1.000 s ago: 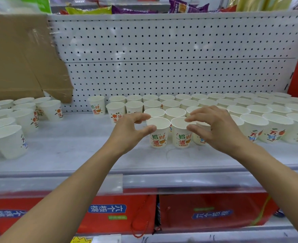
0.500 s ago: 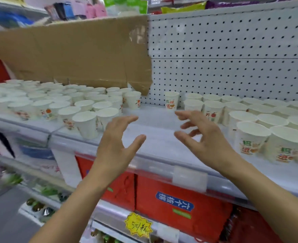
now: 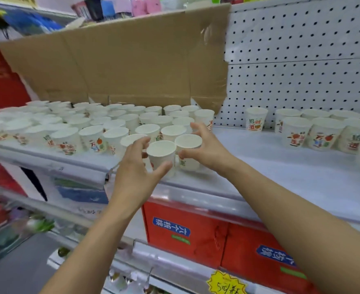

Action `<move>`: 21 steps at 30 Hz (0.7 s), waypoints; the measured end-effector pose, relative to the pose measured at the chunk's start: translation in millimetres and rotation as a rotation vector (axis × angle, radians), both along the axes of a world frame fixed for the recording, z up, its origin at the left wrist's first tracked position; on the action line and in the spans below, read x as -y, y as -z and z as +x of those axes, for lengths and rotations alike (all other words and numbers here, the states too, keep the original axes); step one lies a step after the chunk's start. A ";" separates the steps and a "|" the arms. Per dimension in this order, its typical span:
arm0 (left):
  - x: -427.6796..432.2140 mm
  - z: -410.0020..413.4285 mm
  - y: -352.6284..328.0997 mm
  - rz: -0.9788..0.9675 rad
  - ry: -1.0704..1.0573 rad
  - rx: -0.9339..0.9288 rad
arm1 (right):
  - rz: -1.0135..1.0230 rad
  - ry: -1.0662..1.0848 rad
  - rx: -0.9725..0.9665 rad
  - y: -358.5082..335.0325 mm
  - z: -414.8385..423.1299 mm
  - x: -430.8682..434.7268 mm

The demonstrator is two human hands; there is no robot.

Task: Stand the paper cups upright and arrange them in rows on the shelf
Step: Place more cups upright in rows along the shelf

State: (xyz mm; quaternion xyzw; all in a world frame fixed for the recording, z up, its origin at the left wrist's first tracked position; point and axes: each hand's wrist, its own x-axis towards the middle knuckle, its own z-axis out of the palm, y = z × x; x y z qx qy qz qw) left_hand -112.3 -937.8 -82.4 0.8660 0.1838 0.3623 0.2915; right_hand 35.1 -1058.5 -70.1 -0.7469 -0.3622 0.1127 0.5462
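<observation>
A crowd of white printed paper cups (image 3: 94, 126) stands upright on the left of the white shelf (image 3: 280, 166). My left hand (image 3: 135, 172) grips the front cup (image 3: 161, 150) of that crowd, thumb on its front, fingers on its left side. Next to it, my right hand (image 3: 206, 149) wraps round a neighbouring cup (image 3: 188, 143), thumb in front, fingers behind. More upright cups in rows (image 3: 297, 132) stand at the right, with a single cup (image 3: 256, 119) by the back wall.
A flattened cardboard sheet (image 3: 132, 60) leans on the pegboard wall (image 3: 302, 60) behind the left cups. Red boxes (image 3: 196, 230) fill the shelf below, with a yellow price tag (image 3: 225, 283) on its rail. Bare shelf lies between the two cup groups.
My view swung left from the right rows to the left crowd of cups. Both hands left the right cups, crossed open over the bare shelf, and now each holds a cup.
</observation>
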 end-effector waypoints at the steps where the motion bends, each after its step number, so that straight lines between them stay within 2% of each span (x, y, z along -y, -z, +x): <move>1: -2.0 2.6 0.8 0.000 0.025 0.002 | 0.006 0.031 0.015 0.6 -1.7 -0.5; 3: -3.5 9.4 1.3 0.007 0.074 0.008 | 0.008 0.090 0.059 -0.1 -5.0 7.1; 7: 2.2 33.1 3.0 0.014 0.200 -0.019 | -0.123 0.231 0.192 -2.7 -2.4 54.0; 12: 35.7 74.3 -2.5 0.006 0.376 -0.053 | -0.278 0.377 0.209 -7.9 6.7 135.5; 17: 66.1 112.7 -14.5 0.035 0.429 -0.131 | -0.562 0.319 0.262 -32.2 17.4 198.7; 21: 86.4 127.4 -24.8 -0.048 0.712 -0.293 | -0.736 0.240 0.293 -49.4 26.3 229.5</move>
